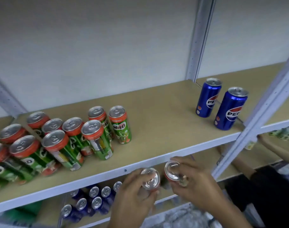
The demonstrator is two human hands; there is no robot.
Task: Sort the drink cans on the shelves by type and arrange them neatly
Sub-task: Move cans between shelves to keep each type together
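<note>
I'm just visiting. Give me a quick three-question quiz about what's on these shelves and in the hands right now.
1. True or false: each hand holds a can.
2. How many blue Pepsi cans stand on the upper shelf?
3. The green Milo cans stand to which side of the Pepsi cans: A left, B right?

Key:
1. True: the left hand grips one can, the right hand another can.
2. Two, on the upper shelf.
3. A: Milo cans.
</note>
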